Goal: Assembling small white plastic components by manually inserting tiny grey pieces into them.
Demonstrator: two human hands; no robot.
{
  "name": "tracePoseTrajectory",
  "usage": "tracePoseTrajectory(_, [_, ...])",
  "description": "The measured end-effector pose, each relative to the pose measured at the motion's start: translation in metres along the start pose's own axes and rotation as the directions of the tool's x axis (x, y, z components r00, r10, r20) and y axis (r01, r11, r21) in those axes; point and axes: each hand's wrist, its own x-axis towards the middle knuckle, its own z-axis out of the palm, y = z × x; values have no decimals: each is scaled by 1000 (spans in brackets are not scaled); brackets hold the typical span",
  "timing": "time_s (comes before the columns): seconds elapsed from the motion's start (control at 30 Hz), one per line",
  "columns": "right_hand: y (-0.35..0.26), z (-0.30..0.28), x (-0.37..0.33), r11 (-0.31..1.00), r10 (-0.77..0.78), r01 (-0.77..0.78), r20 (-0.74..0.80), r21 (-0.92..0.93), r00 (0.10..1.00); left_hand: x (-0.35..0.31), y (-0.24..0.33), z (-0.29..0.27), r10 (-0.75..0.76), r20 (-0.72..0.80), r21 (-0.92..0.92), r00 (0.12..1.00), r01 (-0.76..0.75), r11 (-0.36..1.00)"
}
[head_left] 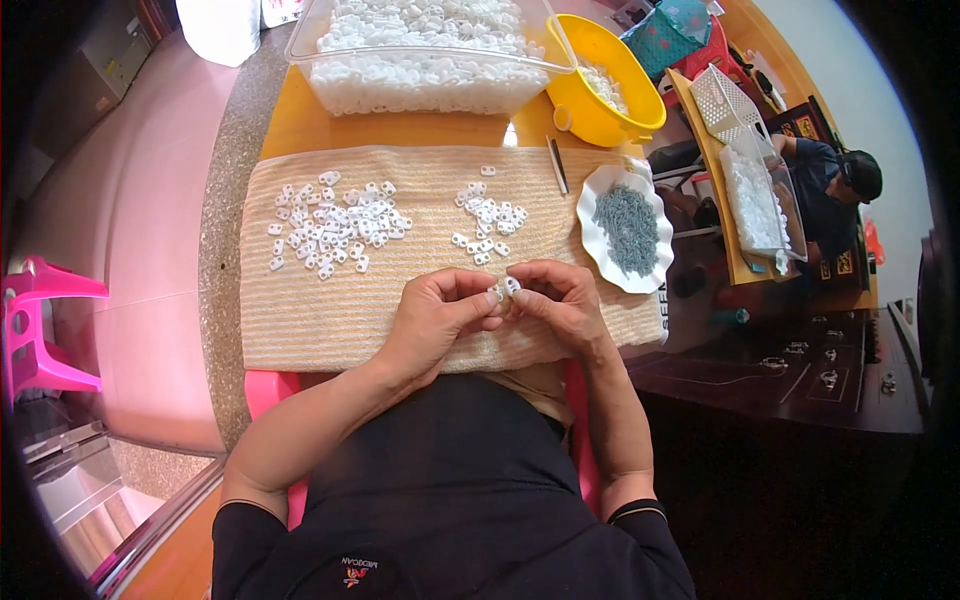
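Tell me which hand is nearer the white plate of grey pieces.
Right. The right hand sits just left of the white scalloped plate, below its lower edge, pinching a small white piece. The left hand is farther left, beyond the right hand.

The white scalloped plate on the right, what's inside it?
The white scalloped plate holds a heap of small grey metal pieces, too small to identify. The heap covers the plate's middle.
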Motion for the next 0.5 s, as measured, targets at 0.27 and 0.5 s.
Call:
tracePoseTrajectory(0.27, [-3, 3, 0, 1000, 7, -7, 4, -31, 1000, 0, 0, -1, 5, 13, 13, 1000, -5, 1000])
tracePoseTrajectory(0.5, [-4, 4, -1, 1000, 21, -21, -2, -9, 1000, 3, -4, -1, 21, 22, 24, 1000, -22, 999])
